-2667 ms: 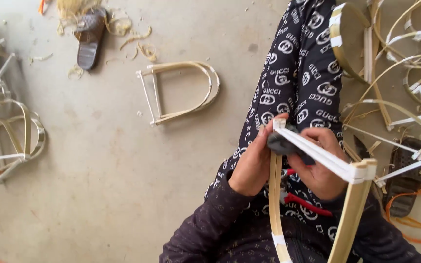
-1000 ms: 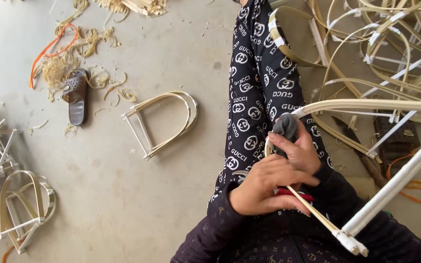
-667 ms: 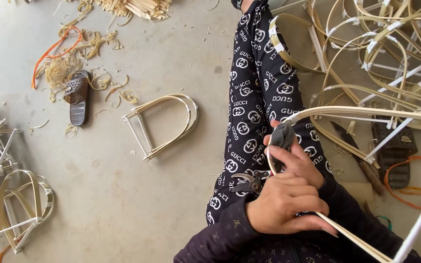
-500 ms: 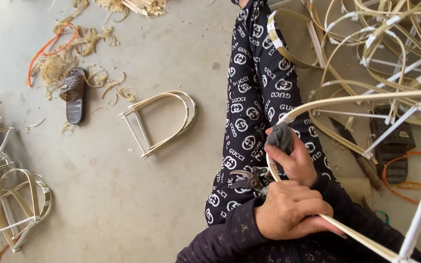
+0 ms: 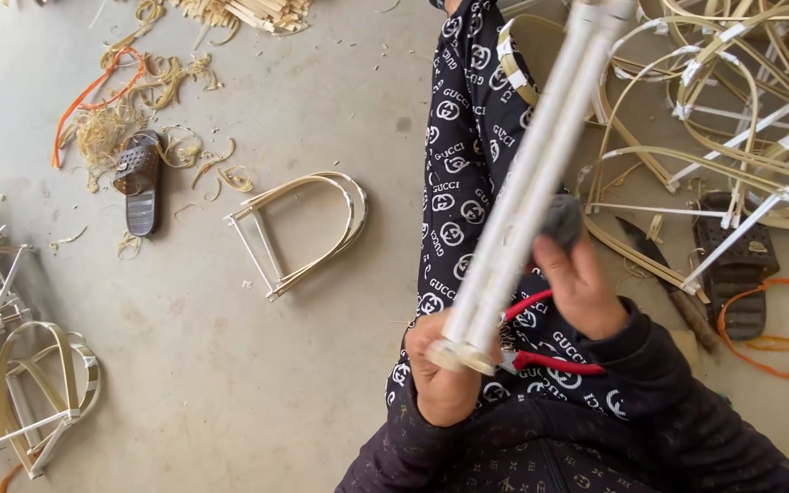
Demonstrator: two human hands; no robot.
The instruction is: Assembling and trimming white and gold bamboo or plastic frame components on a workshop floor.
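Pale bamboo frame (image 5: 531,183) stands edge-on over the lap, slanting up and away; left hand (image 5: 440,379) clamped round its near end, right hand (image 5: 582,283) closed on a dark grey tool (image 5: 561,219) pressed against the strips. Red-handled pliers (image 5: 541,356) lie on the patterned trousers (image 5: 458,155). Another finished frame (image 5: 308,228) rests on the concrete floor (image 5: 276,383), a sandal (image 5: 142,183) beyond among shavings.
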